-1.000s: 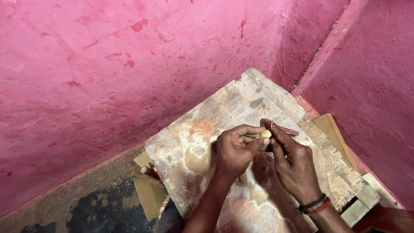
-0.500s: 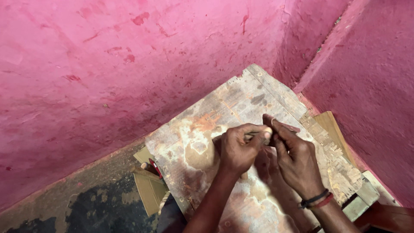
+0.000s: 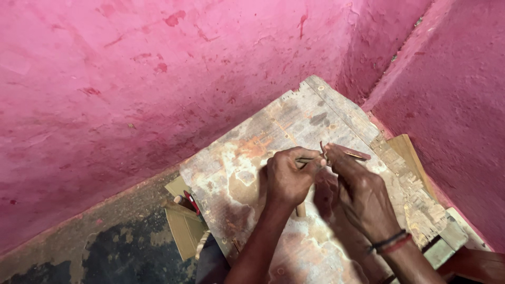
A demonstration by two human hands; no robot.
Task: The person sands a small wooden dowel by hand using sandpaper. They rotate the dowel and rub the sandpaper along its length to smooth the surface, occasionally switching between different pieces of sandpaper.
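Over a worn wooden board [image 3: 252, 158], stained orange and white, the left hand [image 3: 288, 179] is curled tight around a thin dark rod [image 3: 305, 160], most of it hidden inside the fist. Just beside it, the right hand [image 3: 360, 192], wearing wrist bands [image 3: 389, 243], pinches a small reddish strip [image 3: 350, 152]; what it is stays hard to make out. Both forearms are cut off below. Pink plastered walls [image 3: 131, 79] meet in a corner behind, and cardboard scraps [image 3: 181, 226] lie on the dark floor [image 3: 79, 252].
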